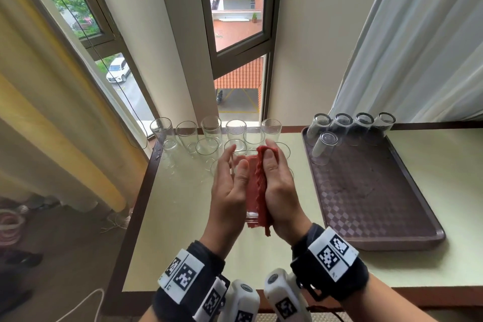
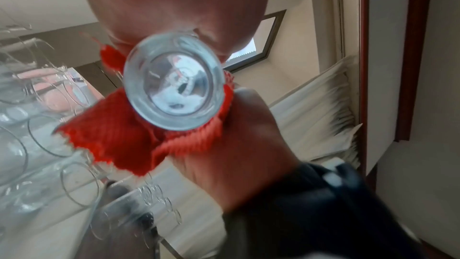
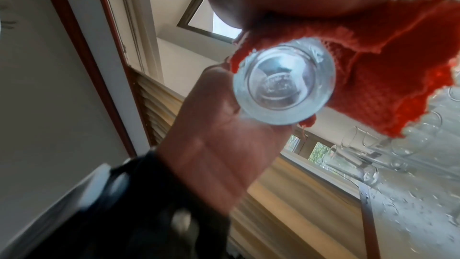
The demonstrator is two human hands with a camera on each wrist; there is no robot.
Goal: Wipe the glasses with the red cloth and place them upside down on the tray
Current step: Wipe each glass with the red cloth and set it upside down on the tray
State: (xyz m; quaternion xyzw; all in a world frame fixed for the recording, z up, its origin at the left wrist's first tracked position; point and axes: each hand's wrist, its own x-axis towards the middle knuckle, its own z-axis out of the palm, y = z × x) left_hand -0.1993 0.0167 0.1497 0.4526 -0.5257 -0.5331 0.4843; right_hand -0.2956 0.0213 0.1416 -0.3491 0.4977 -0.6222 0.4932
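A clear glass (image 1: 251, 213) is held above the table between both hands, its base toward me. My left hand (image 1: 230, 183) grips it on the left, thumb on the near side and fingers behind. My right hand (image 1: 277, 180) grips the red cloth (image 1: 261, 191) and presses it against the glass's right side. The left wrist view shows the glass base (image 2: 174, 84) with the red cloth (image 2: 112, 139) bunched below it. The right wrist view shows the glass base (image 3: 283, 84) beside the red cloth (image 3: 385, 86). The brown tray (image 1: 366, 191) lies at the right.
Several upside-down glasses (image 1: 324, 149) stand at the tray's far end. Several upright glasses (image 1: 210, 129) crowd the back left of the pale table (image 1: 183, 230), with water drops around them. Windows and curtains rise behind the table.
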